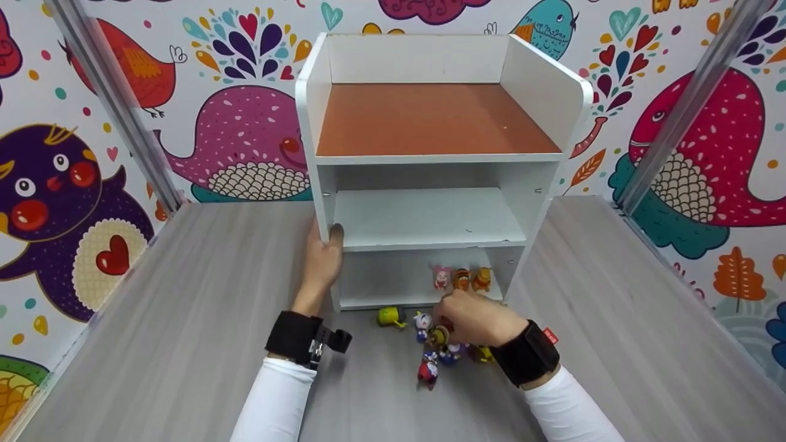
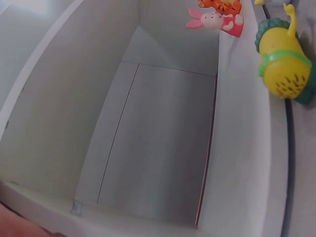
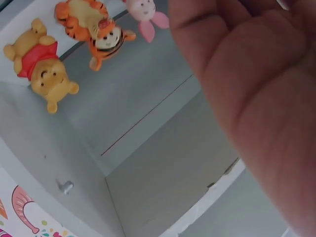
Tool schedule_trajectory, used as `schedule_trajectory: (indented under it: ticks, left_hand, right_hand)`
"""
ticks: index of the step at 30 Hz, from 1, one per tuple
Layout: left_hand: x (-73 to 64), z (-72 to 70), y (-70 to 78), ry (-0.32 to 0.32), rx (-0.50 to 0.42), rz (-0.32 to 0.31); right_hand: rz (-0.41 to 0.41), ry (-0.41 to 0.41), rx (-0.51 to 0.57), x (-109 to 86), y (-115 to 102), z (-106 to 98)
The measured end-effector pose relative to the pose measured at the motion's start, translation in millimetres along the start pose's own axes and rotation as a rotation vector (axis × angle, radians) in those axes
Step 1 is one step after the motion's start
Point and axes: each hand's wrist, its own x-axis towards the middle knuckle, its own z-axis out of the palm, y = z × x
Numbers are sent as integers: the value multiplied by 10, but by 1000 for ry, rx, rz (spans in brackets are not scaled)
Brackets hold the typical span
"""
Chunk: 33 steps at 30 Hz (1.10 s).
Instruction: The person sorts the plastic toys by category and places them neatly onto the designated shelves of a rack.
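My left hand [image 1: 322,264] grips the left side panel of a white shelf unit [image 1: 433,158], thumb on its front edge. My right hand [image 1: 476,318] reaches down, fingers bent, among small toy figures on the floor in front; I cannot tell whether it holds one. Right by its fingertips are a yellow-and-brown figure [image 1: 439,336] and a white-and-blue figure [image 1: 422,325]. On the bottom shelf, toward the right, a pink piglet figure [image 1: 441,277], an orange striped tiger figure [image 3: 91,24] and a yellow bear figure in a red shirt [image 3: 42,69] stand in a row.
A yellow-and-green figure [image 2: 285,61] lies on the floor before the bottom shelf. Nearer me are a red-and-blue figure [image 1: 428,370] and a purple-and-blue figure [image 1: 451,354]. The unit's top board [image 1: 424,120] is brown. Patterned walls [image 1: 245,141] stand behind and beside it.
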Motion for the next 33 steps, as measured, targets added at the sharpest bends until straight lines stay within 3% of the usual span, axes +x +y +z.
schedule_trajectory:
  ticks: [10, 17, 33]
  left_hand:
    - [22, -2, 1, -14, -17, 10]
    - [13, -9, -2, -12, -20, 11]
    - [11, 5, -10, 10, -4, 22]
  right_hand:
    - [69, 10, -4, -16, -4, -4]
    - [-64, 130, -208, 125, -186, 199]
    - [-84, 87, -478, 593, -549, 290]
